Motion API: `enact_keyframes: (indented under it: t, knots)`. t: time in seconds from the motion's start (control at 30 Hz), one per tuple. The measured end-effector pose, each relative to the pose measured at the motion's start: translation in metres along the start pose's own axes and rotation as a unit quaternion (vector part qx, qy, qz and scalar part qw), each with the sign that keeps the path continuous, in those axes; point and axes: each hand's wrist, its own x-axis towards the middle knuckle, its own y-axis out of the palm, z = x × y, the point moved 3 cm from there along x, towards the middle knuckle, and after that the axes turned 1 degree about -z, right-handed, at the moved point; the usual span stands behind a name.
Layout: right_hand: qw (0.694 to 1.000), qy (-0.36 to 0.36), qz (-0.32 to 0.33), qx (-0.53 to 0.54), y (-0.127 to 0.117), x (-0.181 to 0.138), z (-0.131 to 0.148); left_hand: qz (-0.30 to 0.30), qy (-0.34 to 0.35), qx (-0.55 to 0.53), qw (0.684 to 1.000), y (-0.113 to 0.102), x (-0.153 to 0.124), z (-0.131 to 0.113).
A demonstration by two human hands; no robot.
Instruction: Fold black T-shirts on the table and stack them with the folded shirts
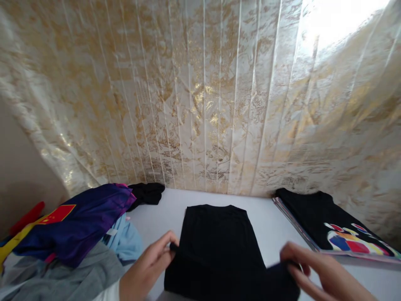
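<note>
At the near edge of the white table [272,228], the person's left hand [147,267] pinches the left side of a black shirt [216,246] between thumb and fingers, while the right hand [316,271] grips a bunched fold of the same cloth at its lower right corner. The shirt lies folded into a tall, narrow panel at the middle of the table, its top edge straight and short of the far edge, its surface flat, plain and dark, with no print showing.

Bare tabletop runs in a strip on each side of the shirt and in a band behind it. To the left, a heap of clothes [72,234] crowds the table's left edge: grey cloth nearest, pale blue beside it, then a purple and navy garment bearing a red patch. A small black garment [145,193] sits at the far left corner. At the right edge, a stack of folded shirts [328,228], the top one black with a coloured print, lies well apart from the hands. A cream and gold curtain [200,96] hangs along the far edge.
</note>
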Motion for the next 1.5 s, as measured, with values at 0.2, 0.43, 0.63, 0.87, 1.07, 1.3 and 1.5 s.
enact_keyframes:
  t: [0.2,0.43,0.63,0.87,1.07,1.3,1.5]
  knots:
    - [0.976,0.173,-0.060,0.121,0.026,0.148,-0.083,-0.073,-0.071,-0.075,0.992,-0.015,0.148,0.009]
    - [0.956,0.246,-0.023,0.155,0.106,0.158,-0.132,-0.048,-0.159,-0.038,0.985,0.004,0.199,0.073]
    - [0.958,0.185,-0.023,0.220,0.111,0.128,-0.127,-0.051,-0.109,0.021,0.992,0.007,0.158,0.071]
    - [0.970,0.190,-0.047,0.145,0.108,0.115,-0.107,-0.088,-0.053,0.216,0.971,0.015,0.126,0.051]
    - [0.980,0.161,-0.051,0.109,0.116,0.102,-0.099,-0.069,-0.078,0.332,0.937,0.018,0.107,0.049]
    - [0.988,0.120,-0.062,0.073,0.118,0.084,-0.093,-0.090,-0.063,0.457,0.883,0.025,0.098,0.057]
    - [0.984,-0.011,-0.145,-0.107,0.122,0.069,-0.056,-0.160,0.054,0.483,0.859,0.025,0.088,0.058]
